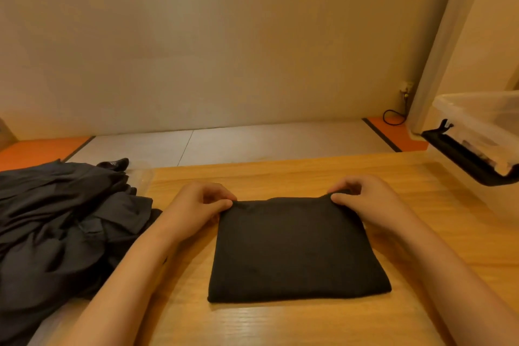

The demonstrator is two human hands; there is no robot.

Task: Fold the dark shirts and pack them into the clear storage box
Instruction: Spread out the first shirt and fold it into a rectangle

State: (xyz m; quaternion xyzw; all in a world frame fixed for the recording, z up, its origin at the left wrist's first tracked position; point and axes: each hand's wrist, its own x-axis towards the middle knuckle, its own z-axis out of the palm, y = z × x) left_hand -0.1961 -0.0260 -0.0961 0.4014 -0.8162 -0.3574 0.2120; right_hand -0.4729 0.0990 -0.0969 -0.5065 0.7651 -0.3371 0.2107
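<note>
Wooden worktop low in frame, plain wall behind. At centre, folded shirt, upper corners pinched by left hand and right hand. Keep both pinches even, lift level toward clear box at right edge; unfolded pile at left.

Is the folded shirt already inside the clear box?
No, the folded shirt lies flat on the wooden table, pinched at its far corners by both hands, while the clear box stands apart at the right.
</note>
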